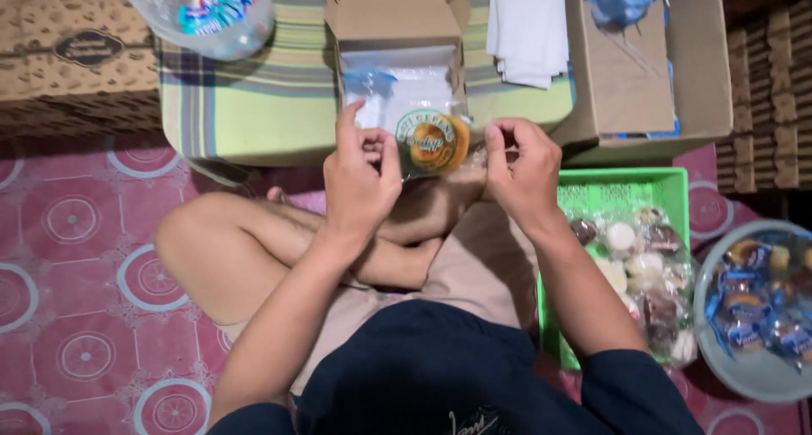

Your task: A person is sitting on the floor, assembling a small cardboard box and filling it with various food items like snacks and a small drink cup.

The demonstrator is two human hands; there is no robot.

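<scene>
Above the crossed legs of a person sitting on the floor, two hands held a small clear bag with a round orange cake [433, 142] inside. The left hand [362, 174] pinched the left edge of the bag between thumb and fingers. The right hand [522, 166] was closed in a pinch at the bag's right side, though the clear plastic was hard to see there, so it may only have had a corner. The two hands were apart, with the cake between them.

Just behind the cake stood an open small cardboard box [396, 29] with its flaps up. Inside it lay clear plastic with a bit of blue. The box sat on a striped cloth [271, 96] in green, yellow and purple.

White paper sheets [526, 29] lay in a pile to the right of the box. Next to them was a bigger brown carton [643, 79] with blue packets inside. A clear tub [203, 12] with blue and white wrappers sat at the top left, on the cloth.

Beside the right arm was a green tray [626, 185] filled with wrapped snacks in white, brown and pink. A round pale bowl [744, 367] near it held snacks in blue wrappers. The floor [76, 257] was pink with white circles.
</scene>
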